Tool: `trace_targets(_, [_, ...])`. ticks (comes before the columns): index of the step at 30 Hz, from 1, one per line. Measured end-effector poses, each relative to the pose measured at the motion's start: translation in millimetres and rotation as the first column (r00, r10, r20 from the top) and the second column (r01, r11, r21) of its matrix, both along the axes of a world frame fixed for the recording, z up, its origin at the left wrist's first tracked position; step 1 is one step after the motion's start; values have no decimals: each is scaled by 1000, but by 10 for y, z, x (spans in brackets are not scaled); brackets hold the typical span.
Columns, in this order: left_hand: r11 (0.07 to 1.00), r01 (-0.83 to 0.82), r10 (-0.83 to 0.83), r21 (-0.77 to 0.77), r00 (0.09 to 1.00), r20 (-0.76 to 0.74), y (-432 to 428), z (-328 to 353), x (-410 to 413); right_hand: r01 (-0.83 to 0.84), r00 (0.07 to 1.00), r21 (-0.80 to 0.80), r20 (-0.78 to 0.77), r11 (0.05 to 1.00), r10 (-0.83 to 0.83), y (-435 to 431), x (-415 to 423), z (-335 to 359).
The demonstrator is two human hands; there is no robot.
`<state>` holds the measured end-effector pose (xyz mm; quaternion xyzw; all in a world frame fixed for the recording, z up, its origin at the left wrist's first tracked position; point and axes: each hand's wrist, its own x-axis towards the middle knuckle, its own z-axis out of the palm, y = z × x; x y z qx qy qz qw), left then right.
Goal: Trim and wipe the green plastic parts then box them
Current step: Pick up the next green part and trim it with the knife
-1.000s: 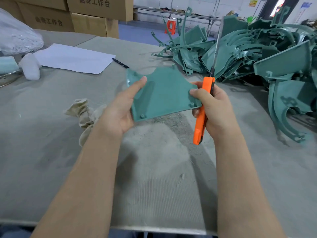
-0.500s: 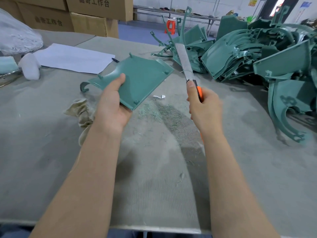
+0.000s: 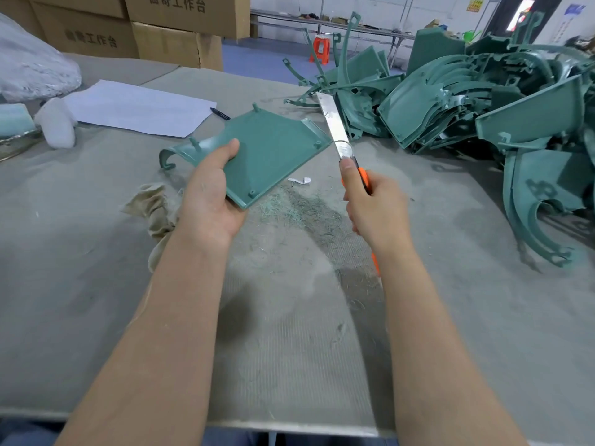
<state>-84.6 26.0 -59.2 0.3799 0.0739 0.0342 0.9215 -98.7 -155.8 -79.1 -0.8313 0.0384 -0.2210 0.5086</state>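
The flat green plastic panel point(image 3: 270, 146) is gripped above the grey bench point(image 3: 96, 252) by the left hand point(image 3: 209, 201), thumb on top. The right hand point(image 3: 375, 207) has its fingers wrapped around an orange-handled steel-bladed knife point(image 3: 333, 123), whose blade meets the panel's corner just beyond them.

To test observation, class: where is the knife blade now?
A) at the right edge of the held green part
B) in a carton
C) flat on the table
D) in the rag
A: the right hand holds the knife with its blade against the right edge of the green plastic part.
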Motion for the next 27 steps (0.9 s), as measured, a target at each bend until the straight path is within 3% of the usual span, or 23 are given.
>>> trace_targets(3, [1000, -6, 6, 3, 1000, 19, -8, 0, 9, -90, 996, 37, -7, 995, 90, 7, -21, 3])
trace_targets(10, [998, -56, 56, 7, 998, 40, -15, -12, 37, -277, 961, -279, -67, 919, 269, 324, -112, 1])
trace_targets(13, [999, -43, 43, -15, 997, 58, 4, -20, 34, -262, 965, -168, -25, 950, 261, 275, -114, 17])
trace_targets(15, [999, -32, 33, -7, 997, 77, 9, -30, 27, -144, 989, -44, 12, 989, 145, 183, -85, 29])
trace_targets(18, [999, -40, 40, 0, 995, 90, 31, -26, 22, 34, 999, 15, 17, 999, -34, 22, -15, 22])
trace_targets(27, [997, -72, 69, 24, 993, 99, 38, -19, 32, 12, 1000, 30, -4, 999, -12, 4, 6, -26])
